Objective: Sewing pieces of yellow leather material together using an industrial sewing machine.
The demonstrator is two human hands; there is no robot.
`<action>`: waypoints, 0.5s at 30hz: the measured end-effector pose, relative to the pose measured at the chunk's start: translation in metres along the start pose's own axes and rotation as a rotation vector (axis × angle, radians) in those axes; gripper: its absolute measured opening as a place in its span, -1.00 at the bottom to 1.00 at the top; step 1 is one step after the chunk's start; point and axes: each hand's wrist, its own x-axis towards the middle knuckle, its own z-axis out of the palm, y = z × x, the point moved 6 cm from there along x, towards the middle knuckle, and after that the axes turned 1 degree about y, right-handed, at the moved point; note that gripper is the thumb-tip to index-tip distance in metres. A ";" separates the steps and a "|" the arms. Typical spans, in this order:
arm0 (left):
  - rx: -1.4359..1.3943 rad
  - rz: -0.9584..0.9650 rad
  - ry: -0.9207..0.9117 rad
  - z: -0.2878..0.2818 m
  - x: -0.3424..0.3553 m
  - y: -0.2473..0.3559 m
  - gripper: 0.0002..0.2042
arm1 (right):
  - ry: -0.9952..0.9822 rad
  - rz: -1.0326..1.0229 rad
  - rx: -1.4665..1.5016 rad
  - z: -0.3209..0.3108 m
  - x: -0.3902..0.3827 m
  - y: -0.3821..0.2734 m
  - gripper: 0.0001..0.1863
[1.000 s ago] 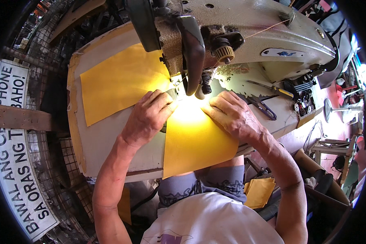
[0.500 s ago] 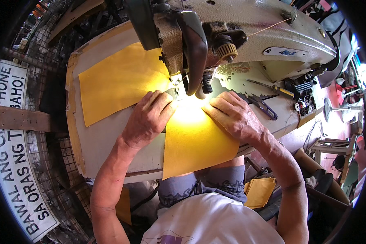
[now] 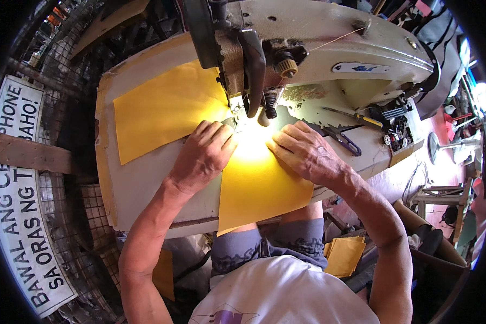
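A sheet of yellow material lies on the pale sewing table, running under the head of an old grey sewing machine and out to the far left. My left hand presses flat on the sheet just left of the needle area, fingers curled. My right hand lies flat on the sheet to the right of the presser foot. A bright lamp glare sits between the hands. The near end of the sheet hangs over the table's front edge above my lap.
Scissors and a yellow-handled tool lie on the table right of the machine. More yellow pieces sit low beside my right leg. A white sign board with dark letters leans at the left by wire mesh.
The yellow sheet has slid a little further away under the machine, and both hands have moved slightly with it.
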 end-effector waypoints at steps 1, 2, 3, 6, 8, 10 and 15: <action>0.005 0.007 0.008 -0.002 0.000 0.003 -0.75 | -0.064 0.026 -0.027 -0.001 -0.001 -0.001 -0.58; 0.010 -0.014 0.014 -0.005 -0.001 0.006 -0.77 | -0.059 0.026 -0.038 -0.004 -0.002 -0.005 -0.58; 0.014 -0.035 0.020 -0.007 -0.002 0.008 -0.79 | -0.097 0.074 -0.052 -0.004 -0.001 -0.007 -0.60; -0.059 -0.168 0.058 -0.008 -0.011 0.006 -0.81 | -0.132 0.138 -0.065 -0.004 0.008 -0.013 -0.71; -0.128 -0.211 0.125 -0.005 -0.008 0.003 -0.89 | -0.167 0.259 -0.052 -0.001 0.011 -0.008 -0.80; -0.111 -0.379 0.105 0.009 -0.003 -0.010 -0.93 | -0.039 0.315 0.020 0.007 0.011 0.000 -0.82; -0.214 -0.410 0.127 0.020 0.003 -0.026 -0.88 | 0.129 0.539 0.170 0.017 0.005 0.017 -0.79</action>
